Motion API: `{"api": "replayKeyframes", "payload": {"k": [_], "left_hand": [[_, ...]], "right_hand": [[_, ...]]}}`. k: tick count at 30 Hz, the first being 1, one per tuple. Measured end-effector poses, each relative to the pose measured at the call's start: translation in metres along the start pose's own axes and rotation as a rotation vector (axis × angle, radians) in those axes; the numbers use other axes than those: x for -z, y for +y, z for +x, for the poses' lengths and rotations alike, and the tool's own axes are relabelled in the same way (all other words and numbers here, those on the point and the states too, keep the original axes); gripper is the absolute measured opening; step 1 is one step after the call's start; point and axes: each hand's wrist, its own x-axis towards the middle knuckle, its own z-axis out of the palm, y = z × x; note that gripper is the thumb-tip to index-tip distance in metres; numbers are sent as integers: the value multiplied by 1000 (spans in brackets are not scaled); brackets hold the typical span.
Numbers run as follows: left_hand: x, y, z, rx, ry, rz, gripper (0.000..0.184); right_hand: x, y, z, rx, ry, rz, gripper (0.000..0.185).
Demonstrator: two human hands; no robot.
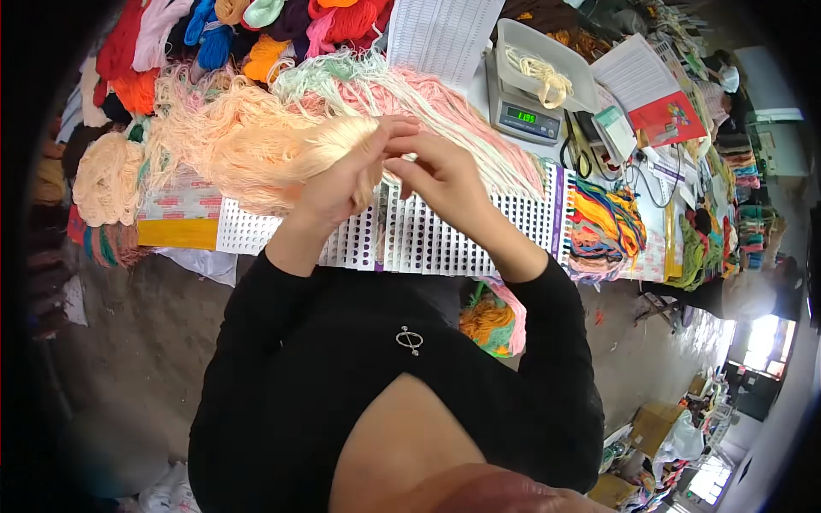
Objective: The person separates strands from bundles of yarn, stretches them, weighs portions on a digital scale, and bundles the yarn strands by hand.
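Observation:
My left hand [344, 175] is closed around a skein of pale peach yarn [265, 158], whose bulk spreads leftward over the table. Bunched strands stand out above the fist. My right hand [440, 175] is beside it, fingers curled and thumb drawn in, its fingertips close to those of the left hand. Whatever lies between the right fingertips is too small to make out. Beneath both hands are white cards punched with rows of holes [462, 227]. Behind them, pink and cream strands [445, 107] lie across the table.
A digital scale [528, 122] with green digits carries a plastic tray [569, 64] holding cream yarn. Scissors [580, 154] lie to its right, near papers and a red booklet [667, 120]. Multicoloured yarn [605, 218] sits at the right; coloured skeins [214, 43] pile up back left.

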Motion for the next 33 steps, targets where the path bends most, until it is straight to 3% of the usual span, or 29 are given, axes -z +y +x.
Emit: {"api": "replayKeyframes", "payload": {"k": [1,2,5,14,16,19,20,22,23,26,31,33], "left_hand": [[2,-4,-1,4,24,72,42],[4,-3,-2,8,24,75,42],[8,-1,-4,8,14,13,42],[1,-10,3,17,74,19,39],[3,-9,4,-102,153,70,37],[23,6,-6,-50,132,-169,31],[20,9,-8,-70,214,-188,31],[25,14,-12,-72,122,-258,31],[26,16,-12,-73,23,-323,31],[15,13,-9,-53,-5,-253,28],[-6,9,-6,59,55,-96,26],[-5,7,-5,58,55,-65,25]], "right_hand": [[-6,1,4,84,25,-72,12],[-7,-3,2,-112,-12,34,12],[-7,10,3,45,-36,-56,11],[10,9,-16,-107,-34,-59,13],[24,13,-21,-165,-11,-58,13],[81,46,-21,-241,193,-186,16],[108,47,-17,-215,309,-291,21],[171,82,-8,-220,571,-201,23],[202,107,-7,-195,570,-261,26],[244,155,1,-258,505,-375,35],[238,200,34,-482,453,-321,43],[228,208,39,-516,429,-293,34]]}}
